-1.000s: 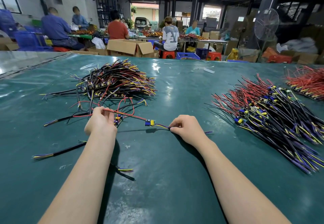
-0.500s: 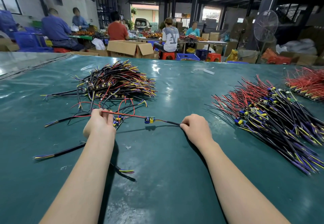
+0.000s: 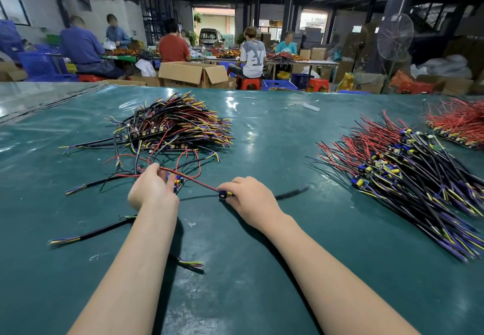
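Note:
A wired part lies across the green table (image 3: pixel 262 282) between my hands: a red wire (image 3: pixel 199 180) leads to a small blue and yellow component (image 3: pixel 224 194), and a black cable (image 3: pixel 292 193) trails off to the right, blurred. My left hand (image 3: pixel 152 188) pinches the red wire's left end, with another small blue component (image 3: pixel 178 181) beside its fingers. My right hand (image 3: pixel 251 198) grips the wired part just right of the blue and yellow component.
A tangled pile of black, red and yellow wires (image 3: pixel 172 127) lies behind my left hand. A large sorted bundle (image 3: pixel 408 175) lies to the right, a red bundle (image 3: pixel 461 122) beyond it. Loose black cables (image 3: pixel 91 235) lie at the left. People work at far tables.
My right hand slid left along the black cable up to the blue and yellow component, and the cable's free end swung out to its right. My left hand kept its hold.

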### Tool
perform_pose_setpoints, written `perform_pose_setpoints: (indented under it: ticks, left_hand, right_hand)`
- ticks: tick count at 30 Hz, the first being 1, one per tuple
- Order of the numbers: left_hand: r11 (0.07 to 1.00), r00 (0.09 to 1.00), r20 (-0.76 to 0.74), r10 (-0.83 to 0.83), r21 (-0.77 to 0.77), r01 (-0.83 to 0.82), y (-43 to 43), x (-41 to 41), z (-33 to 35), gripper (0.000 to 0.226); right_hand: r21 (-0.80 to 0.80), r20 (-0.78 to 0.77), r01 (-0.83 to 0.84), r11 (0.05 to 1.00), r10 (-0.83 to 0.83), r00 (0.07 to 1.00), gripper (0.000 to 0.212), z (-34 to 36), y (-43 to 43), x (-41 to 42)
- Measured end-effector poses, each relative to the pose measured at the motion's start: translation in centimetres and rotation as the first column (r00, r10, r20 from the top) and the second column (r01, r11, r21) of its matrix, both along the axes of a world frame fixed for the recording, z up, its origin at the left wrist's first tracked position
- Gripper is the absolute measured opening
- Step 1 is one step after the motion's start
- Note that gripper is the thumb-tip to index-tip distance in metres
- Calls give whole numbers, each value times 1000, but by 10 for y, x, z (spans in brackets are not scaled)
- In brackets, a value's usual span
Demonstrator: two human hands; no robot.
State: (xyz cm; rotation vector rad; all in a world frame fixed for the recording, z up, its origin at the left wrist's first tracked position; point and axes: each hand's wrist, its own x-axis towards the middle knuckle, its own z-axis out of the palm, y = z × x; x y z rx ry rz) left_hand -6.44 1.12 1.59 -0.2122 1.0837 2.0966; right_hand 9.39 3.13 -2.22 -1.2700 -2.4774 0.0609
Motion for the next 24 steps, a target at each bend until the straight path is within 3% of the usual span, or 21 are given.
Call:
perform_pose_setpoints:
  ticks: [4,8,11,14,20,24]
  left_hand:
    - [1000,999,-51,-10,-26,9,1,-5,3,24]
    - [997,994,-73,-78,-19,77,1,-1,4,21]
    - [995,991,-88,-97,-9,96,1,0,7,18]
    - [989,982,-113,-150,-11,150,1,3,8,14]
    - [966,959,-118,-256,-16,256,1,8,11,17]
    - [954,942,-158,-297,-15,299,-1,7,11,18]
  right_hand:
    - [8,-46,185,983,-184,982,27,-1,0,6]
    - [89,5,364,927,-366,931,19,4,4,21]
    - [168,-45,544,822,-545,837,23,18,9,43]
    - [126,-100,705,698,-698,709,29,31,19,73]
    - [120,39,890,440,-898,439,31,21,21,137]
    - [129,40,907,401,-916,399,30,8,18,161]
